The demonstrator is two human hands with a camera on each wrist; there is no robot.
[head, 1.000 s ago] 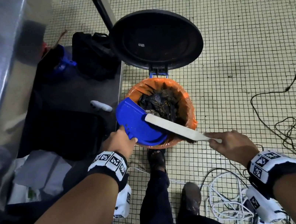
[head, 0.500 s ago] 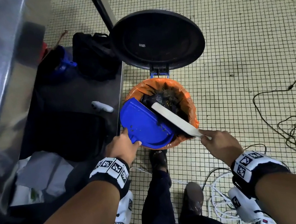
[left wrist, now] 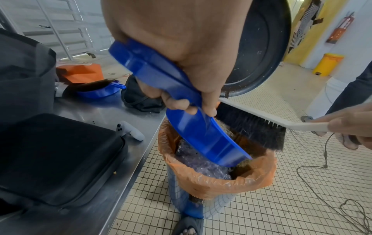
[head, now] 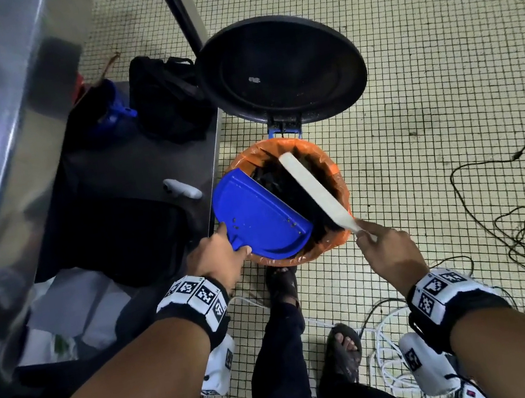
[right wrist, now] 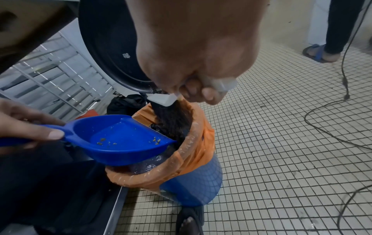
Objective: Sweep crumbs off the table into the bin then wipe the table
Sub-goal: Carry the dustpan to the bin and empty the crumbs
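Your left hand point(head: 217, 263) grips the dustpan point(head: 259, 218) by its handle, tipped over the bin point(head: 330, 167) so crumbs point(right wrist: 104, 141) slide in. Your right hand point(head: 387, 253) clasps the brush point(head: 313, 192), bristles beside the pan's lip to chase stragglers.

Blue dustpan point(head: 258, 215), few crumbs point(right wrist: 102, 140) left, tilts over orange-lined bin point(head: 331, 167); brush point(head: 313, 190) beside.

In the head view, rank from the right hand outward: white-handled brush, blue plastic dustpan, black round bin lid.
1. White-handled brush: gripped by the right hand.
2. Blue plastic dustpan: left of the brush, over the bin.
3. Black round bin lid: raised behind the bin, farthest.
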